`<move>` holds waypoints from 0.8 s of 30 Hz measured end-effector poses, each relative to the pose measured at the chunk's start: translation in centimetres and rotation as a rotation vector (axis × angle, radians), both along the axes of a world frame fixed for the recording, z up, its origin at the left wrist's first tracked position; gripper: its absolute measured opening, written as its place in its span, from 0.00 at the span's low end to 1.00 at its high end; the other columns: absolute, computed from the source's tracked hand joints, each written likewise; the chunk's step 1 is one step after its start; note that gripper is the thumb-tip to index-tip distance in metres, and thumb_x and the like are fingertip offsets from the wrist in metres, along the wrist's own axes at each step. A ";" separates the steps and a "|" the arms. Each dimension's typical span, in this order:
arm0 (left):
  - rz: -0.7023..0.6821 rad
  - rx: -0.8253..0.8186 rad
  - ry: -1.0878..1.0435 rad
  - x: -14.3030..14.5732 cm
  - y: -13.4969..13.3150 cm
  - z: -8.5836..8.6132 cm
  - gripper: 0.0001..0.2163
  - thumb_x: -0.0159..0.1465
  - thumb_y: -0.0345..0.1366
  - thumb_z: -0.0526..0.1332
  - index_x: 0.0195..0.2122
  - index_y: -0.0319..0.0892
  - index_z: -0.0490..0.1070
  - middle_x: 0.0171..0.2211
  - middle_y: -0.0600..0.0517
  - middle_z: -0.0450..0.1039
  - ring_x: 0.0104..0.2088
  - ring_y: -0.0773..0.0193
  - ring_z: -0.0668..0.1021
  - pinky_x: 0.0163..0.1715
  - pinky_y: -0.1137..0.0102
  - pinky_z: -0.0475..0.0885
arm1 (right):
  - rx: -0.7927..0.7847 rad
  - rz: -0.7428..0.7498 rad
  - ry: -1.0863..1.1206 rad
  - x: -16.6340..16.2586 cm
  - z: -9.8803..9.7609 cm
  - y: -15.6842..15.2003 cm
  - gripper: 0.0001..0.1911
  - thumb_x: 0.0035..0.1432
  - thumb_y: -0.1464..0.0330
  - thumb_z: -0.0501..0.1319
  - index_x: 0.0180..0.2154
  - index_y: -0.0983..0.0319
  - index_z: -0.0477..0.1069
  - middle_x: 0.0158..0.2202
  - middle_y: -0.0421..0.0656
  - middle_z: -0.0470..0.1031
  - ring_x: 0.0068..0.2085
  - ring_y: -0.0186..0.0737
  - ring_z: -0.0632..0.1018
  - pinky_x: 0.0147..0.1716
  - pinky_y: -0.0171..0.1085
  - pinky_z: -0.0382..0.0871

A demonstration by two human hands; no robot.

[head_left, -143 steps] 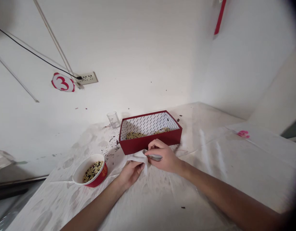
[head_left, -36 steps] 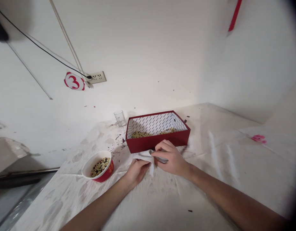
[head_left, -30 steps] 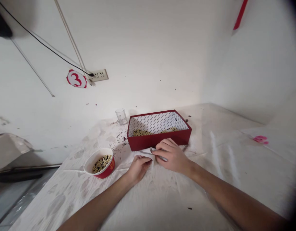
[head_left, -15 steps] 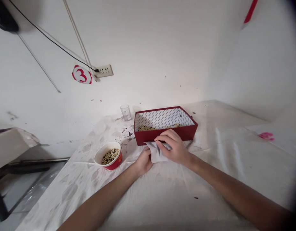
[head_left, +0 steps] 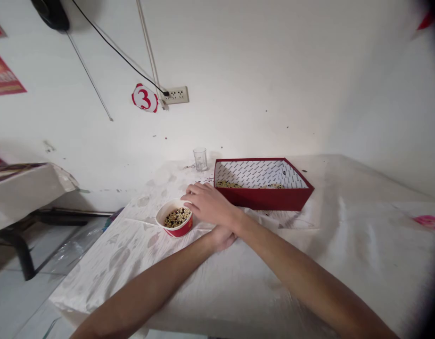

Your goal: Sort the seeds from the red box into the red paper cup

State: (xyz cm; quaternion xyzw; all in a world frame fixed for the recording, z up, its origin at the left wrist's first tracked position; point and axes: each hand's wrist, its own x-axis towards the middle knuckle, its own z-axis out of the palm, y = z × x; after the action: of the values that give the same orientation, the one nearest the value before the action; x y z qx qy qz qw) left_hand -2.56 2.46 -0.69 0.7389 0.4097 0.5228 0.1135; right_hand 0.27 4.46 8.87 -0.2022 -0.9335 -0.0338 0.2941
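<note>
While the right hand (head_left: 206, 202) is at the bowl (head_left: 182, 230), the left hand (head_left: 223, 238) lies beneath the right forearm (head_left: 284, 263)

Although the right hand's fingers are bent over the bowl's rim, thumb narrowly apart, it cannot be told whether they grip anything. The bowl stands upright on the covered table (head_left: 128, 256), left of the red box (head_left: 266, 199), and contains pale and black pellets (head_left: 176, 217). The left hand is partly covered; its finger spread cannot be determined. Pale material (head_left: 266, 218) shows between the right forearm and the red box; whether the left hand holds it is hidden. More pellets lie inside the open-topped red box. A clear glass (head_left: 200, 160) stands upright near the wall (head_left: 259, 70).
</note>
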 end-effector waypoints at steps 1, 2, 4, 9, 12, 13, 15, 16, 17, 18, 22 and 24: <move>-0.112 -0.125 -0.079 0.1 -0.3 -0.4 0.13 0.68 0.40 0.56 0.37 0.41 0.79 0.28 0.50 0.76 0.41 0.58 0.82 0.33 0.75 0.71 | 0.012 -0.039 -0.004 1.0 0.4 0.7 0.10 0.69 0.68 0.56 0.47 0.60 0.75 0.45 0.46 0.74 0.48 0.43 0.73 0.51 0.45 0.63; -0.260 -0.309 -0.223 0.2 -0.6 -0.7 0.12 0.67 0.36 0.57 0.35 0.40 0.80 0.24 0.50 0.76 0.37 0.58 0.82 0.32 0.74 0.72 | 0.020 -0.091 -0.002 2.2 0.9 1.5 0.10 0.69 0.68 0.56 0.46 0.61 0.75 0.45 0.46 0.74 0.48 0.43 0.73 0.52 0.46 0.63; -0.539 -0.696 -0.564 0.7 -0.9 -1.1 0.05 0.60 0.33 0.64 0.34 0.38 0.80 0.26 0.48 0.79 0.34 0.57 0.81 0.37 0.68 0.73 | 0.004 -0.218 0.015 5.0 1.9 3.3 0.11 0.69 0.68 0.55 0.45 0.60 0.76 0.45 0.45 0.75 0.47 0.43 0.75 0.52 0.46 0.63; -0.632 -0.947 -0.869 1.2 -1.0 -0.9 0.08 0.48 0.30 0.72 0.31 0.38 0.80 0.32 0.45 0.81 0.40 0.51 0.81 0.45 0.61 0.72 | -0.225 -0.652 -0.030 10.9 2.7 8.0 0.13 0.68 0.65 0.55 0.46 0.59 0.76 0.46 0.47 0.77 0.45 0.43 0.76 0.44 0.39 0.66; -0.619 -0.927 -0.865 1.1 -1.0 -0.8 0.08 0.48 0.29 0.72 0.30 0.39 0.80 0.33 0.45 0.80 0.41 0.52 0.80 0.45 0.62 0.72 | -0.388 -0.800 -0.130 12.4 1.7 9.9 0.12 0.64 0.63 0.60 0.47 0.58 0.76 0.48 0.47 0.77 0.47 0.45 0.77 0.45 0.39 0.67; -0.615 -0.923 -0.852 1.1 -1.0 -0.9 0.07 0.48 0.29 0.72 0.30 0.39 0.80 0.33 0.46 0.80 0.42 0.52 0.80 0.45 0.62 0.72 | -0.424 -0.813 -0.157 12.6 1.3 10.3 0.12 0.61 0.63 0.63 0.46 0.58 0.76 0.48 0.47 0.78 0.47 0.46 0.77 0.45 0.39 0.67; -0.606 -0.915 -0.813 1.0 -0.9 -1.1 0.07 0.48 0.29 0.71 0.29 0.39 0.80 0.33 0.46 0.80 0.42 0.53 0.79 0.45 0.63 0.71 | -0.501 -0.809 -0.216 12.7 0.5 10.8 0.11 0.56 0.66 0.67 0.43 0.58 0.78 0.47 0.48 0.79 0.46 0.47 0.79 0.43 0.40 0.69; -0.603 -0.910 -0.793 1.0 -0.9 -1.2 0.06 0.49 0.28 0.71 0.29 0.40 0.80 0.33 0.46 0.80 0.42 0.53 0.79 0.44 0.63 0.71 | -0.551 -0.797 -0.253 12.6 0.2 10.9 0.10 0.54 0.67 0.68 0.41 0.58 0.79 0.46 0.48 0.79 0.44 0.46 0.79 0.42 0.39 0.69; -0.603 -0.905 -0.775 1.0 -0.9 -1.2 0.06 0.49 0.28 0.71 0.30 0.40 0.80 0.33 0.46 0.80 0.42 0.53 0.79 0.44 0.63 0.71 | -0.602 -0.780 -0.292 12.5 0.0 11.0 0.10 0.53 0.69 0.68 0.40 0.58 0.80 0.44 0.47 0.80 0.42 0.45 0.80 0.41 0.38 0.70; -0.606 -0.901 -0.762 1.0 -0.8 -1.3 0.06 0.49 0.28 0.71 0.30 0.40 0.80 0.33 0.46 0.80 0.42 0.53 0.79 0.44 0.63 0.71 | -0.652 -0.759 -0.330 12.4 -0.2 11.0 0.10 0.52 0.71 0.68 0.39 0.57 0.81 0.43 0.47 0.81 0.41 0.44 0.81 0.39 0.38 0.70; -0.626 -0.888 -0.727 0.9 -0.7 -1.3 0.07 0.50 0.28 0.71 0.31 0.41 0.80 0.33 0.47 0.80 0.42 0.53 0.79 0.43 0.64 0.71 | -0.795 -0.706 -0.453 12.1 0.1 10.8 0.13 0.48 0.74 0.67 0.37 0.56 0.82 0.38 0.46 0.83 0.37 0.44 0.81 0.35 0.37 0.71; -0.628 -0.870 -0.698 0.8 -0.7 -1.3 0.06 0.51 0.28 0.70 0.31 0.41 0.80 0.33 0.47 0.80 0.41 0.53 0.79 0.43 0.64 0.71 | -0.818 -0.715 -0.481 12.1 0.5 10.5 0.14 0.48 0.73 0.67 0.38 0.56 0.82 0.38 0.46 0.83 0.36 0.45 0.82 0.35 0.38 0.71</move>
State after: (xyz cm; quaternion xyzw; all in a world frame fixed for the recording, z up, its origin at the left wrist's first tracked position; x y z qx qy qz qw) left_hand -1.72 1.75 -1.98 0.4964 0.2877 0.4602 0.6776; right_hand 12.41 14.98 9.38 -0.5879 -0.7851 0.1866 -0.0572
